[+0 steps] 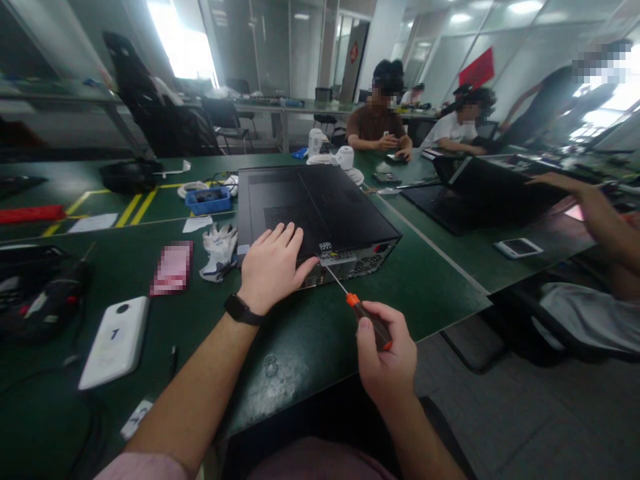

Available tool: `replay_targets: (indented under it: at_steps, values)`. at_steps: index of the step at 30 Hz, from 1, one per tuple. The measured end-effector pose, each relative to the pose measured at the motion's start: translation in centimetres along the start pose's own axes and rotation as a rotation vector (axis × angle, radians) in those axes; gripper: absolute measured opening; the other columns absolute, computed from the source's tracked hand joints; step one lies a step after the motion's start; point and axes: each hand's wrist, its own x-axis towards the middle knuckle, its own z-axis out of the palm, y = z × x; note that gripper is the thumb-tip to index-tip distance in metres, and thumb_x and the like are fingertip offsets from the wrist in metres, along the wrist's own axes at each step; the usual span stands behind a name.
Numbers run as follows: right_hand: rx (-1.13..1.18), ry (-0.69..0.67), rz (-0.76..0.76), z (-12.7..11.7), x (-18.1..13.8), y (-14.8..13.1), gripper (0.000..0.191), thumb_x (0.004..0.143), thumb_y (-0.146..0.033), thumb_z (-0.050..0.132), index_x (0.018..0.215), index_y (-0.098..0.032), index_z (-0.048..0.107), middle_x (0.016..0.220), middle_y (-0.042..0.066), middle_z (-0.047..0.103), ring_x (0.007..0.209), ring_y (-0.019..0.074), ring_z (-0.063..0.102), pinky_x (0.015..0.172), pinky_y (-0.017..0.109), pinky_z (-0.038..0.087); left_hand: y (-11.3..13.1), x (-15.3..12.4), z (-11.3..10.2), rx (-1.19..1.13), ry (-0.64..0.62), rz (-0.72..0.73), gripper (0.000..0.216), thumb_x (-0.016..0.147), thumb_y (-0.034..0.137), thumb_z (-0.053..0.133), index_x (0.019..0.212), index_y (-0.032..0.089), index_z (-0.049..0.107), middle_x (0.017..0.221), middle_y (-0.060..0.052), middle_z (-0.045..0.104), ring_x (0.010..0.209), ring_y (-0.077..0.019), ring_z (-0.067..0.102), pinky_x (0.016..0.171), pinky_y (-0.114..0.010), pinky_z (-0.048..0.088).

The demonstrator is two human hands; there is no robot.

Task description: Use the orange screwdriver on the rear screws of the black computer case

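Note:
A black desktop computer case (320,207) lies on its side on the green table (300,353), its rear panel facing me. My left hand (273,267) rests flat on the case's near corner, fingers stretched out. My right hand (387,353) is closed round the handle of an orange and black screwdriver (357,307). The thin shaft slants up and left, and its tip touches the top edge of the rear panel. A dark watch sits on my left wrist.
White gloves (219,248) lie left of the case, near a blue parts tray (209,200) and a white device (116,341). Another person's arm (595,213) reaches in from the right over a phone (519,248). Seated people work at the far table.

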Motion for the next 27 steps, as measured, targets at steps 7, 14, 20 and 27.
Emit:
replay_targets:
  at_steps: [7,14,20,27]
  values:
    - [0.043,-0.056,-0.064,-0.2,-0.1,-0.3,0.023,0.102,-0.021,0.061,0.124,-0.024,0.069,0.097,0.004,0.081,0.063,0.0163,0.071,0.060,0.029,0.060,0.1,0.0,0.1,-0.014,-0.005,-0.006,0.065,0.110,0.051,0.060,0.154,0.003,0.065,0.162,-0.024,0.066,0.151,-0.0438,0.063,0.126,-0.055,0.049]
    - [0.033,-0.058,-0.093,-0.2,-0.3,-0.4,0.024,0.103,-0.021,0.060,0.125,-0.024,0.068,0.100,0.005,0.082,0.076,0.0193,0.079,0.067,0.031,0.065,0.0,0.0,0.1,-0.026,-0.008,-0.020,0.067,0.110,0.052,0.060,0.155,0.003,0.065,0.163,-0.025,0.065,0.152,-0.0436,0.062,0.127,-0.055,0.048]
    - [0.032,-0.052,-0.064,0.1,-1.0,0.1,0.024,0.106,-0.024,0.061,0.128,-0.023,0.070,0.098,0.007,0.085,0.073,0.0197,0.081,0.065,0.031,0.066,0.0,0.0,0.0,-0.013,-0.006,-0.025,0.066,0.110,0.052,0.061,0.154,0.004,0.066,0.162,-0.025,0.066,0.151,-0.0430,0.064,0.126,-0.054,0.050]
    - [0.159,-0.074,0.066,0.6,-1.4,0.7,0.023,0.112,-0.027,0.056,0.131,-0.023,0.068,0.083,0.001,0.082,0.056,0.0151,0.076,0.055,0.025,0.062,0.0,-0.1,0.1,-0.017,-0.009,-0.025,0.066,0.110,0.053,0.060,0.155,0.005,0.065,0.163,-0.024,0.065,0.151,-0.0428,0.063,0.126,-0.054,0.050]
